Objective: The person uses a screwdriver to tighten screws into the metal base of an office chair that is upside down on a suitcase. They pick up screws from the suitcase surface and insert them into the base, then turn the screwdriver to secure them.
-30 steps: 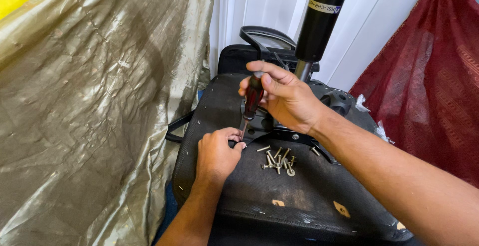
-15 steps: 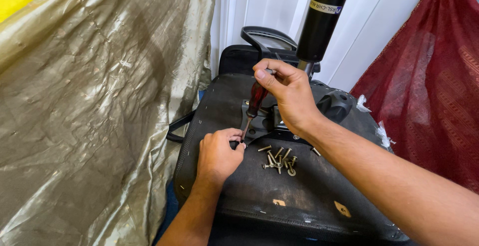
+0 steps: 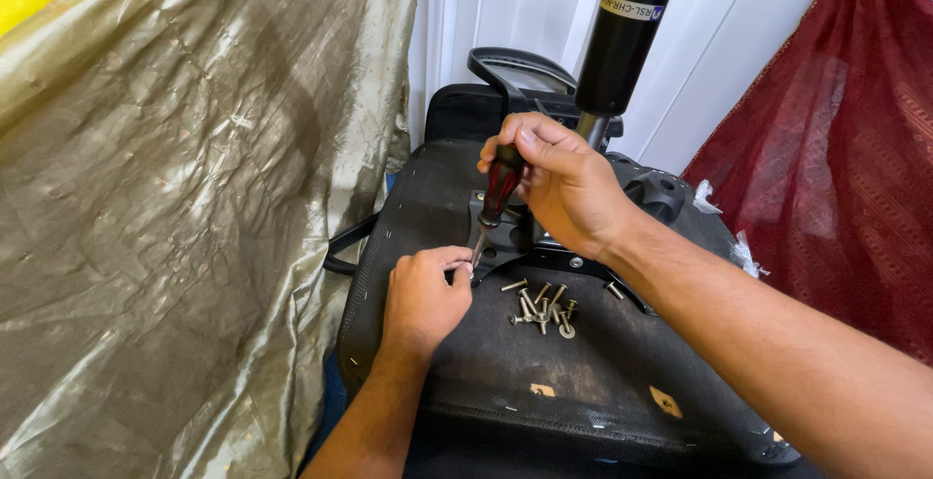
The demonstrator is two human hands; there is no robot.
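Head view: screwdriver (image 3: 496, 202) near upright, tip down-left.

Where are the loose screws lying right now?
In the head view, the loose screws lie in a small pile on the black underside of the chair seat, just right of the left hand and below the black metal bracket.

One label only: a small white rectangular sticker (image 3: 630, 7) w/ dark print and a blue bit at its right end, sitting near the top of the black cylinder (image 3: 622, 42), wrapping round it at a slight slant. No pkgs, signs or screens showing anywhere else.
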